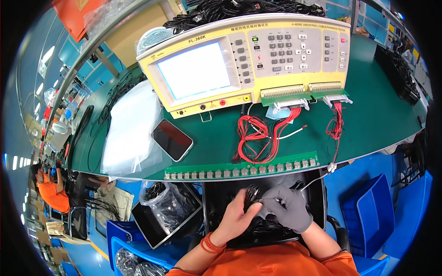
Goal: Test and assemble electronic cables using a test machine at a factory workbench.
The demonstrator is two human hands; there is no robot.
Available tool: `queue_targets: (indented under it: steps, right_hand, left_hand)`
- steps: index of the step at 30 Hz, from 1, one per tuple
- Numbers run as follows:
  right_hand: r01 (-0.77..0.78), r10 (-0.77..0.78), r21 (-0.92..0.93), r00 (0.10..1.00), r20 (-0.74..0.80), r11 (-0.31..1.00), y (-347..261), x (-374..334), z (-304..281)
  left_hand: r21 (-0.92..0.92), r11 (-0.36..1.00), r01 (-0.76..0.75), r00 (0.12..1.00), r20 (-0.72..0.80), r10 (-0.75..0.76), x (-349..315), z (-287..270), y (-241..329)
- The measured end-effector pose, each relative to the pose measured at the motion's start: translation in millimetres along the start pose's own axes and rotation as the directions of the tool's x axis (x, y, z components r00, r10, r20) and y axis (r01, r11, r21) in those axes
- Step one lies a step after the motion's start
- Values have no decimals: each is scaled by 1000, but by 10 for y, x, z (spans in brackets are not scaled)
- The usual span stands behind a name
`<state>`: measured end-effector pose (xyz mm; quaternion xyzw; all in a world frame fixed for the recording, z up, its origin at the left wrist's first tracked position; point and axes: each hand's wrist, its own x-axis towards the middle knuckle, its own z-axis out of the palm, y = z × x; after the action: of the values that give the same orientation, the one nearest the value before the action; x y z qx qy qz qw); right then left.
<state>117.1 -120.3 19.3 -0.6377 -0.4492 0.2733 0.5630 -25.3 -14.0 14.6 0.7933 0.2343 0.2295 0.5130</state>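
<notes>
One green counter (368, 119) carries a yellow boxy tester (251, 69), red-and-black wiring (277, 138) and a green circuit strip (239, 173), beyond the bare left hand (234, 216), which pinches looped black cable (252, 194) over a black tray (213, 198). Beside it curls the grey-gloved right hand (292, 209), grip unclear; rightward stands a blue plastic bin (368, 216).

On a green tabletop (368, 124), a dark-screened smartphone (173, 140), right of translucent plastic bags (130, 129); at lower right, a blue plastic crate (369, 221); far left, an orange-clad co-worker (53, 191).
</notes>
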Motion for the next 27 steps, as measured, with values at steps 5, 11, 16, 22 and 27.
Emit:
queue_targets:
  steps: [5, 11, 16, 22, 27]
  right_hand:
    - [28, -34, -95, 998, -59, 995, 58, 12, 41]
    - [-114, 118, 43, 986, -118, 993, -62, 87, 79]
    - [-118, 130, 87, 981, -145, 989, 3, 90, 154]
    - [187, -286, -295, 895, -341, 937, 101, 42, 200]
    - [342, -454, -445, 874, -173, 828, -49, 162, 101]
  left_hand:
    - [-432, 885, 172, 982, 1, -191, -11, 56, -146]
    - [-513, 856, 62, 986, -101, -132, 39, 160, -96]
    - [-203, 966, -159, 965, -237, 109, 20, 213, -248]
    - [-289, 946, 146, 973, -132, -190, 5, 144, 14]
    - [124, 992, -15, 999, 37, 11, 22, 89, -155]
